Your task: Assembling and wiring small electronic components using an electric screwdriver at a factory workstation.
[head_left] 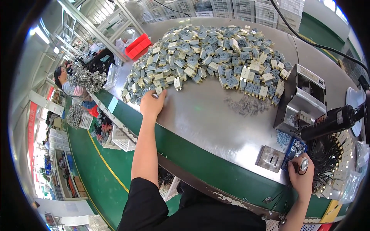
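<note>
My left hand (152,104) is at the near left edge of a large heap of small grey and cream plastic housings (216,54). Its thumb and forefinger close around one cream housing (158,90) at the heap's edge. At the right, my right hand (301,175) has its fingers bent in over a blue tray (287,158) of small metal parts. A shiny round metal piece (304,164) shows at those fingers; what they grip, if anything, is unclear. Beside the tray sits a square metal block (269,158) with a dark slot.
A metal machine (302,96) and a black cylindrical tool (327,123) stand right. Small springs (246,106) lie mid-table. Black cables with cream plugs (327,161) crowd the right edge. A red bin (138,46) stands far left. Another person (73,88) works beyond.
</note>
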The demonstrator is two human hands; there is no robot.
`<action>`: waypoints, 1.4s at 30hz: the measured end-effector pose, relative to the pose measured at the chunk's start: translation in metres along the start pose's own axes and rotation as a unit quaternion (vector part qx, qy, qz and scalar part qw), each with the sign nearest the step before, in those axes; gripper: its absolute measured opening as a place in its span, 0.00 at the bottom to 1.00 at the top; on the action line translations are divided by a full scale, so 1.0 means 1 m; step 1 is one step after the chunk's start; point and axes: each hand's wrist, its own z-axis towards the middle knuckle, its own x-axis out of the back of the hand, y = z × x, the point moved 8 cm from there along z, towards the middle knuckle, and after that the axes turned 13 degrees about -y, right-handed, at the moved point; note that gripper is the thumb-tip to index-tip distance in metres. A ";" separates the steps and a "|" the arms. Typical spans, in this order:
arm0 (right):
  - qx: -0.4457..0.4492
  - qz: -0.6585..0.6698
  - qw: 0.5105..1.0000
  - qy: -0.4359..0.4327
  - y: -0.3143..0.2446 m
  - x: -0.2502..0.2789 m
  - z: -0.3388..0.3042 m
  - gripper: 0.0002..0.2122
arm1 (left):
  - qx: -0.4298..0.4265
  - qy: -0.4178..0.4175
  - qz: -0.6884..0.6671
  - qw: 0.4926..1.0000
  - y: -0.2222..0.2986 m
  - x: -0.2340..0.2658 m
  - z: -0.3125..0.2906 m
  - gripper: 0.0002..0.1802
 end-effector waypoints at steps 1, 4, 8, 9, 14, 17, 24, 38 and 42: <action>-0.001 0.001 1.000 -0.002 -0.001 -0.001 0.000 0.06 | 0.007 0.013 0.022 1.000 0.000 0.001 0.002 0.34; -0.017 0.017 1.000 -0.005 0.000 -0.001 0.000 0.07 | 0.027 -0.007 0.056 0.998 0.002 -0.002 0.013 0.34; -0.010 0.058 0.998 0.004 0.006 -0.002 -0.003 0.07 | -0.030 -0.022 0.052 0.998 -0.012 -0.008 0.016 0.26; 0.011 0.040 0.999 0.013 0.006 -0.002 -0.004 0.07 | -0.054 -0.127 -0.223 0.965 -0.012 -0.028 0.009 0.23; 0.017 0.010 1.000 0.014 0.009 0.003 -0.005 0.07 | -0.196 -0.407 -0.761 0.466 0.111 -0.046 -0.122 0.29; 0.002 0.021 0.999 0.028 0.011 0.001 -0.006 0.07 | -0.262 -0.471 -0.732 0.416 0.157 -0.050 -0.168 0.38; 0.024 0.049 0.997 0.058 0.006 0.010 -0.008 0.09 | -0.312 -0.568 -0.638 0.415 0.215 -0.046 -0.229 0.39; 0.078 0.036 0.995 0.041 -0.001 0.013 -0.004 0.08 | -0.396 -0.534 -0.440 0.604 0.266 -0.098 -0.273 0.27; 0.086 0.039 0.995 0.043 -0.001 0.015 -0.005 0.08 | -0.460 -0.466 -0.349 0.671 0.278 -0.108 -0.283 0.25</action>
